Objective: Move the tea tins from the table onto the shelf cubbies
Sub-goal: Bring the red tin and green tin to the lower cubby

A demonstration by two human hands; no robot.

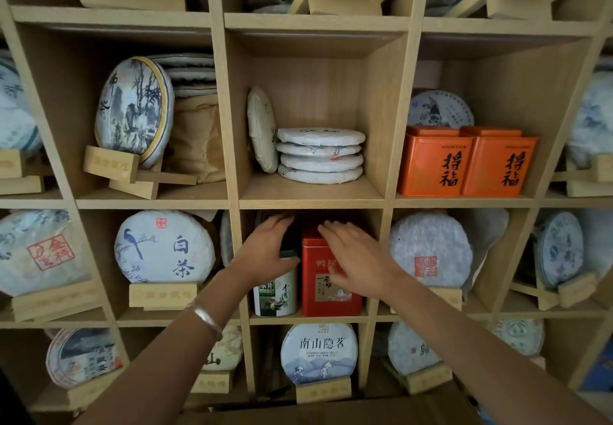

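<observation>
In the middle cubby [310, 319] of the wooden shelf stand two tea tins side by side. The round white and green tin [276, 295] with a dark lid is on the left, the red square tin [320, 287] on the right. My left hand [265, 252] lies over the round tin's lid, fingers curled around it. My right hand [355, 260] rests flat against the red tin's upper front, fingers spread. Two orange square tins [464, 166] stand in the cubby above and to the right.
Wrapped round tea cakes on small wooden stands fill the surrounding cubbies. A stack of white cakes [320, 156] sits in the cubby directly above. A silver bracelet [205, 318] circles my left wrist. A dark wooden edge [331, 411] shows at the bottom.
</observation>
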